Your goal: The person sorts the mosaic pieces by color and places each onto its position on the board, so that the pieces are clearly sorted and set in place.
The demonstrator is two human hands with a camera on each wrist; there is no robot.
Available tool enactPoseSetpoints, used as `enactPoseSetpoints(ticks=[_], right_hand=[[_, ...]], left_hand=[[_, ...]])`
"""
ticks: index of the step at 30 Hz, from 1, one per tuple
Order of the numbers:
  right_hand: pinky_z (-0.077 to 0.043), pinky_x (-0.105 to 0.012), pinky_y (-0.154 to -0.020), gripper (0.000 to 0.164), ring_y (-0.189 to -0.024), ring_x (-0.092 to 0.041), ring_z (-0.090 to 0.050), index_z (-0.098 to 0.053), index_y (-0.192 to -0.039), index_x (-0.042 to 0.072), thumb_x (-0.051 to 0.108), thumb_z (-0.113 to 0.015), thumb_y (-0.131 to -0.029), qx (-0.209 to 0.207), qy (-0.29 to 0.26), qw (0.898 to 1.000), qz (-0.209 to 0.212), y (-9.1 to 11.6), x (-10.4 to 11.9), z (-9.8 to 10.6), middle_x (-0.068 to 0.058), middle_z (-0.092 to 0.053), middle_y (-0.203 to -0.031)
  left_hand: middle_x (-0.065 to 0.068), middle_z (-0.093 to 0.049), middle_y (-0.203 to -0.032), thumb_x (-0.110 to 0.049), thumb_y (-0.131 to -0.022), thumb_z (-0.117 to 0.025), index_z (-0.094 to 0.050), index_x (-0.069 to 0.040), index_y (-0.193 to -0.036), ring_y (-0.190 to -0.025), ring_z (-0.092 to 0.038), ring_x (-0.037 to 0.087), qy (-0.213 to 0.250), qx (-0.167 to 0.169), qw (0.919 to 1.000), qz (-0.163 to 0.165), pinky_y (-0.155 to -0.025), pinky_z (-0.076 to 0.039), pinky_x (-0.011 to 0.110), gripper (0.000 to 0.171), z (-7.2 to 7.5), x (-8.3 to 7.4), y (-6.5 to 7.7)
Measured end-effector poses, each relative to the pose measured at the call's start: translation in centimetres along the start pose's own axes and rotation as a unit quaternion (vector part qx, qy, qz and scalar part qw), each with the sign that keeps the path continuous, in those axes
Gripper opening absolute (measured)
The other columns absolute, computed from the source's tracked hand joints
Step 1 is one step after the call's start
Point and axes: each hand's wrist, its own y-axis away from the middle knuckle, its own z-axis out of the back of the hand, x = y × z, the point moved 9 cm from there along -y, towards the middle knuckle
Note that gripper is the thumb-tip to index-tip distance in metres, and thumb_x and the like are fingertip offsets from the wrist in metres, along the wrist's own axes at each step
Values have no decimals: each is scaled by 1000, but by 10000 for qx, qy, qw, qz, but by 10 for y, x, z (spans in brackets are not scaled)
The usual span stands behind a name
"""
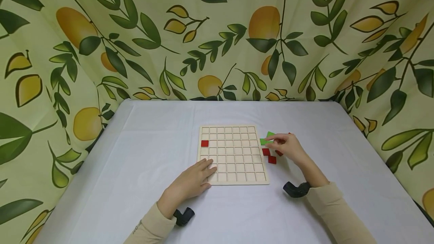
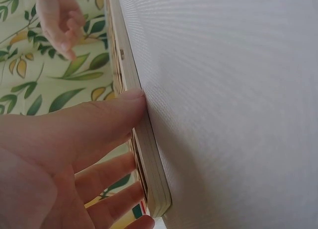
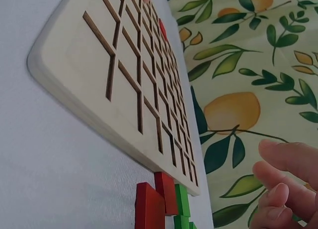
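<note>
A pale wooden grid board point(image 1: 237, 159) lies on the table, with one red square tile point(image 1: 205, 143) in its leftmost column. My left hand point(image 1: 193, 180) rests on the board's near left corner, fingers spread over the grid; in the left wrist view the thumb point(image 2: 131, 97) presses the board's side edge. Just right of the board, my right hand point(image 1: 286, 148) hovers over loose green tiles point(image 1: 263, 142) and red tiles point(image 1: 266, 152), partly covering them. Its fingers point(image 3: 278, 154) are loosely bent with nothing between them in the right wrist view.
A white cloth point(image 1: 152, 134) covers the table. Behind and at both sides hangs a leaf-and-fruit patterned curtain point(image 1: 223, 29). Black wrist-worn devices point(image 1: 296, 190) sit below both hands, close to the tabletop.
</note>
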Motion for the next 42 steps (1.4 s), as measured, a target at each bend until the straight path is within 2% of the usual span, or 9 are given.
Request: enactPoseSetpoints(ticks=[8, 14, 18, 23, 29, 37, 42], right_hand=[[-37, -20, -49, 36, -68, -9, -43, -68, -114, -1, 19, -73, -85, -239, 162, 9981, -537, -2, -22, 14, 3, -46, -68], [-36, -21, -49, 39, -69, -10, -43, -66, -118, -1, 22, -70, -87, -300, 182, 9968, -724, -1, -30, 21, 3, -47, -70], [-40, -20, -52, 42, -79, -15, -44, -65, -121, 1, 26, -69, -89, -386, 220, 9939, -1012, -1, -40, 27, 0, -49, -77], [-42, -20, -56, 45, -80, -15, -46, -62, -125, 3, 31, -66, -91, -447, 141, 9893, -1380, 0, -54, 36, -1, -50, -85], [-43, -17, -59, 46, -84, -14, -45, -61, -126, 2, 33, -64, -92, -564, 135, 9880, -1432, 0, -65, 47, 3, -53, -92], [-38, -18, -61, 48, -91, -17, -41, -60, -128, 4, 37, -62, -93, -695, 102, 9814, -1787, 0, -82, 57, 2, -49, -87], [-37, -20, -65, 50, -88, -15, -42, -58, -131, 3, 35, -62, -93, -815, -52, 9761, -2016, -2, -91, 62, 6, -48, -83]], left_hand=[[14, -45, -150, -20, -90, -65, -53, -8, -138, -141, -41, 35, 73, -26, 10000, -27, -117, -39, 45, 50, 0, 0, 0], [14, -45, -150, -20, -90, -65, -52, -8, -138, -141, -41, 35, 79, -19, 10000, -53, -117, -39, 45, 51, 0, 0, 1], [14, -45, -150, -21, -91, -65, -52, -7, -138, -141, -41, 35, -8, -7, 10000, -92, -117, -39, 45, 51, 1, -1, 1], [15, -45, -150, -21, -91, -64, -53, -7, -138, -140, -42, 35, -139, -26, 9997, -180, -117, -40, 44, 50, 2, -3, 1], [15, -45, -150, -21, -91, -64, -53, -7, -137, -140, -42, 36, -146, -46, 9997, -194, -116, -40, 44, 49, 1, -2, 1], [15, -44, -151, -20, -92, -64, -53, -7, -137, -141, -40, 36, -19, 24, 9999, -128, -116, -40, 46, 48, 1, -2, 2], [16, -44, -150, -20, -92, -63, -53, -7, -137, -141, -40, 37, -43, -6, 9999, -160, -116, -40, 46, 48, 2, -2, 3]])
